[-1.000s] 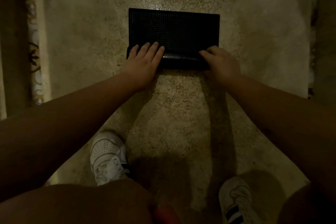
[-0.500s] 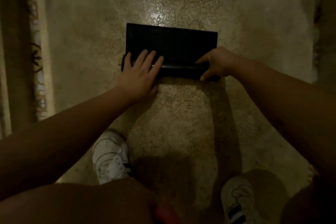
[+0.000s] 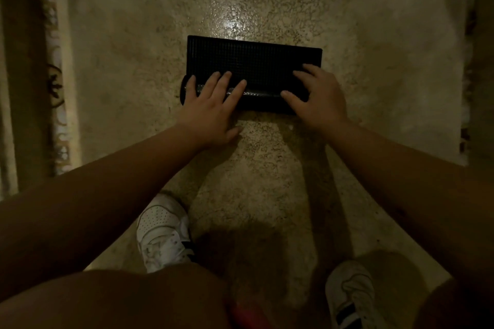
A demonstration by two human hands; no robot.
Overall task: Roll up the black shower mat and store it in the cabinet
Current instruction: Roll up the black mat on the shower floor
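Black shower mat (image 3: pixel 254 61), part-rolled, under left hand (image 3: pixel 208 107) and right hand (image 3: pixel 318 99).

No text, label, brand name, number or sign can be read anywhere in the view. The light is dim. Dark stripes are seen on the white shoe (image 3: pixel 350 299) at the lower right, below the black mat (image 3: pixel 254 61), but no letters can be made out on them.

Black shower mat (image 3: pixel 254 61), near edge rolled
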